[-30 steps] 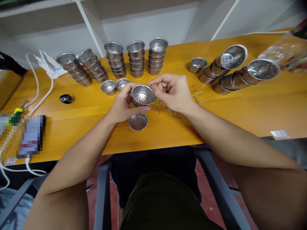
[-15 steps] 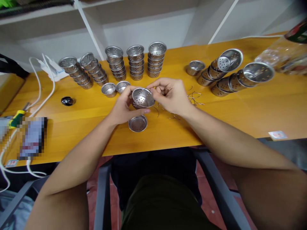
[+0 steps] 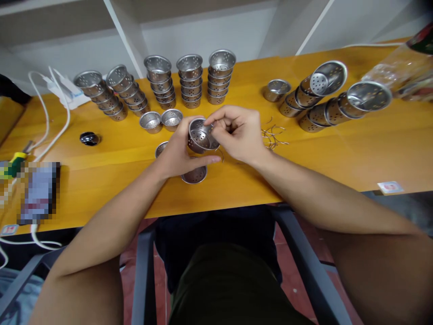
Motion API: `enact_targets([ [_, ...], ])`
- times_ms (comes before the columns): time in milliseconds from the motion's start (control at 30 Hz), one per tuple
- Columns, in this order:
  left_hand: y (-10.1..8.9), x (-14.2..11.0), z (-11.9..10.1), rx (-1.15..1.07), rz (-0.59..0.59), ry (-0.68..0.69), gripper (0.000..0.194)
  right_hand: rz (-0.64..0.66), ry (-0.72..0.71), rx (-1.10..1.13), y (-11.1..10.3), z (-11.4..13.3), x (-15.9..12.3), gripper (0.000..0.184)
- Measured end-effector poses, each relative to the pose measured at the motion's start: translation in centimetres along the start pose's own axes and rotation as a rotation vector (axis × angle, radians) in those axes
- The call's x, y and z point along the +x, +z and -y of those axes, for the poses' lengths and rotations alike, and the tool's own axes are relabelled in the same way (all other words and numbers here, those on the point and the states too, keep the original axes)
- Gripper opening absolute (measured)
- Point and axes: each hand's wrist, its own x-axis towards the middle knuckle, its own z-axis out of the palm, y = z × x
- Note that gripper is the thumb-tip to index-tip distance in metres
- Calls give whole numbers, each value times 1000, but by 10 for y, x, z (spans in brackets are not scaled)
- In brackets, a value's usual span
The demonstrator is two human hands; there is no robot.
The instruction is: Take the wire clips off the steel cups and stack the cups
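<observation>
My left hand [image 3: 176, 153] grips a small perforated steel cup [image 3: 200, 133], tilted toward me, just above the yellow table [image 3: 338, 153]. My right hand [image 3: 237, 133] pinches at the cup's right rim with thumb and forefinger; what it holds there is too small to make out, perhaps a thin wire. Under my hands a second steel cup [image 3: 195, 175] stands on the table. A little pile of bent wire pieces [image 3: 273, 136] lies just right of my right hand.
Several stacks of steel cups [image 3: 189, 81] stand at the back, two loose cups [image 3: 161, 120] nearby, and more stacks lie on their sides [image 3: 333, 101] at right. A black knob [image 3: 89, 138], white cables [image 3: 50, 117] and a screwdriver [image 3: 15, 163] sit at left.
The cup has tipped more toward me and my hands have closed in over it; my right fingers have moved onto its rim. The camera view shifted slightly.
</observation>
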Motion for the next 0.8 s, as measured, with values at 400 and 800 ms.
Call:
enact_targets([
  [400, -11, -1, 0, 85, 43, 64, 102, 103, -115, 80, -9, 5, 2, 16],
  [800, -17, 0, -8, 93, 10, 155, 105, 364, -199, 4, -36, 19, 5, 34],
])
